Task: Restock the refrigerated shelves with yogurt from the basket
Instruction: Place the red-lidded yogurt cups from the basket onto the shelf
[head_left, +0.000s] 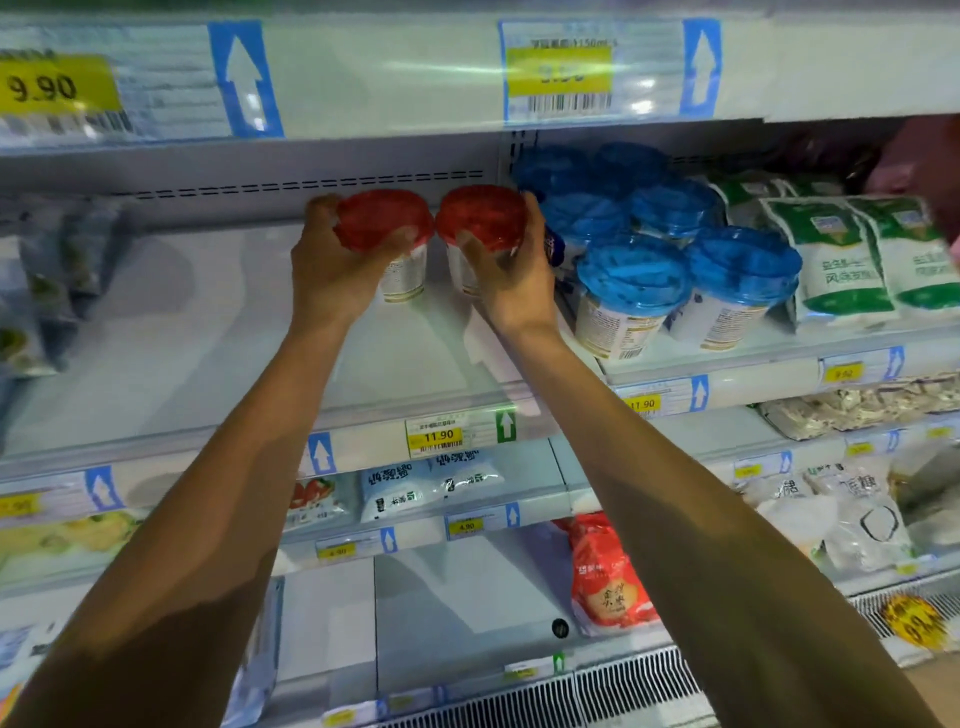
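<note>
Both arms reach up to a white refrigerated shelf (197, 332). My left hand (332, 270) grips a yogurt cup with a red lid (384, 221). My right hand (511, 280) grips a second red-lidded yogurt cup (480, 215) right beside the first. Both cups are upright, side by side over the bare middle of the shelf; whether their bases touch it I cannot tell. Immediately to the right stand several blue-lidded yogurt cups (634, 280). The basket is out of view.
Green and white pouches (836, 260) lie right of the blue cups, and another person's hand (919, 171) reaches in at the far right. Dark packs (47, 275) fill the shelf's left end. The shelf above hangs low with price tags. Lower shelves hold bagged products.
</note>
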